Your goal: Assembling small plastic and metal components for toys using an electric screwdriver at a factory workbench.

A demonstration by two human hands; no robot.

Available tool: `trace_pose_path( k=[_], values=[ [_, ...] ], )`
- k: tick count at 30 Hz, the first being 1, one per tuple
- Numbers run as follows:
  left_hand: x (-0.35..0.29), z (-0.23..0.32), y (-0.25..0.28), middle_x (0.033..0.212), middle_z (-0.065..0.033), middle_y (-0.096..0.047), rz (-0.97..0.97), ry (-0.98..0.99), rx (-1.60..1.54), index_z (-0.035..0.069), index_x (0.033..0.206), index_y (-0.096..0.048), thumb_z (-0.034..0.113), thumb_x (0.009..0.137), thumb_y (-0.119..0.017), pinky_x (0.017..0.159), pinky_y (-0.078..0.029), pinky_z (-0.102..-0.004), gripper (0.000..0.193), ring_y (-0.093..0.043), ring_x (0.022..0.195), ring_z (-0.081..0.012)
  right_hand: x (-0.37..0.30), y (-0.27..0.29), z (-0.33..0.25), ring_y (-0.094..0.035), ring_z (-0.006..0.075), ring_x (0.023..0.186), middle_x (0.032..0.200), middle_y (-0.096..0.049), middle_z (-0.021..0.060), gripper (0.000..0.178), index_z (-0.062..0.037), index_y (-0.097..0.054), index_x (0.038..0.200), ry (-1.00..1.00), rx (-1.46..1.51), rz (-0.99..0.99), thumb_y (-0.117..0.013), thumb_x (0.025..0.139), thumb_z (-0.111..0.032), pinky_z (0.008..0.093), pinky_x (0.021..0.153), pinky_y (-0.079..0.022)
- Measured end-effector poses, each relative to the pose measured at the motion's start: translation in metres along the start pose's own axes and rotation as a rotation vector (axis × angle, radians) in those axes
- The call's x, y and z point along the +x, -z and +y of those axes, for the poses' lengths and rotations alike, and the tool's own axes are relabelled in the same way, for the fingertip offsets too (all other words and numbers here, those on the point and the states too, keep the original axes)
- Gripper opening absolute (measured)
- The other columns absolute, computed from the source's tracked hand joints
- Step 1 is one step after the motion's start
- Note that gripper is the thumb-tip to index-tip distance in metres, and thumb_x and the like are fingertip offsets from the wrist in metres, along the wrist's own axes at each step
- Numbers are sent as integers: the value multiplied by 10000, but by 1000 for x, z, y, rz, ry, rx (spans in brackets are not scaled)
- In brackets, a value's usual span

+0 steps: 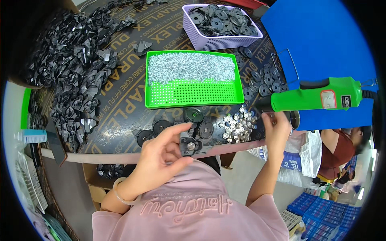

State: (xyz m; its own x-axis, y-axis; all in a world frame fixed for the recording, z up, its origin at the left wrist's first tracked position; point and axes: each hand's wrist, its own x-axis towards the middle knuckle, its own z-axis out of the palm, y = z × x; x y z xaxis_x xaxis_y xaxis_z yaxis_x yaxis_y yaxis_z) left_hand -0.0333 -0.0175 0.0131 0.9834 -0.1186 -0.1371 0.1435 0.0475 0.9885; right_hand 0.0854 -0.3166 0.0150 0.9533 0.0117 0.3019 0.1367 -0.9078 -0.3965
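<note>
My left hand (163, 150) is at the table's front edge, thumb and fingers around a black plastic part (197, 150) with a round metal piece in its middle. Just beyond it lie several black parts with round discs (161, 127). My right hand (276, 130) is raised to the dark nose of a green electric screwdriver (309, 98), which lies sideways with its nose to the left. Those fingertips are partly hidden beneath the tool, fingers bent in around its nose. A loose pile of small silver metal pieces (239, 125) lies between my hands.
A green perforated tray (161, 96) holds many small silver screws. Behind it stands a lilac basket (225, 42) of black discs. Black plastic pieces (84, 60) are heaped at left; more discs (265, 78) lie at right, beside a blue panel (321, 40). Another person (339, 152) is at far right.
</note>
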Motion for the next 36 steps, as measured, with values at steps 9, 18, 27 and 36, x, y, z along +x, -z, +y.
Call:
trace_pose_path(
  k=[9, 18, 27, 36],
  values=[
    [-9, -2, 8, 982, -53, -549, 17, 7, -40, 30, 1486, -408, -154, 764, -733, 688, -550, -187, 813, -583, 775, -52, 26, -19, 38, -663, 445, 848, 978, -687, 230, 321, -17, -662, 1058, 67, -293, -40, -782, 794, -157, 524, 733, -503],
    [-5, -6, 11, 976, -50, -541, 25, 10, -97, 33, 1485, -410, -148, 759, -748, 681, -543, -190, 821, -584, 789, -59, 23, -29, 41, -659, 414, 729, 794, -662, 220, 164, 7, -638, 900, 190, -464, -17, -640, 921, -156, 498, 631, -514],
    [-2, -6, 6, 986, -58, -557, 11, 5, -148, 53, 1477, -412, -128, 772, -755, 686, -548, -198, 804, -600, 797, -68, -20, 39, -14, -574, 61, 602, 929, -588, 57, 156, 27, -712, 1046, -110, 400, -186, -628, 968, -80, 200, 470, -439],
    [8, -13, -18, 952, -61, -584, -78, -7, -108, 63, 1428, -452, -127, 767, -755, 689, -574, -212, 752, -643, 796, -71, -64, -14, -93, -594, 19, 654, 834, -646, 10, 131, 14, -668, 930, -143, 998, -403, -770, 849, -2, 165, 531, -449]
  ],
)
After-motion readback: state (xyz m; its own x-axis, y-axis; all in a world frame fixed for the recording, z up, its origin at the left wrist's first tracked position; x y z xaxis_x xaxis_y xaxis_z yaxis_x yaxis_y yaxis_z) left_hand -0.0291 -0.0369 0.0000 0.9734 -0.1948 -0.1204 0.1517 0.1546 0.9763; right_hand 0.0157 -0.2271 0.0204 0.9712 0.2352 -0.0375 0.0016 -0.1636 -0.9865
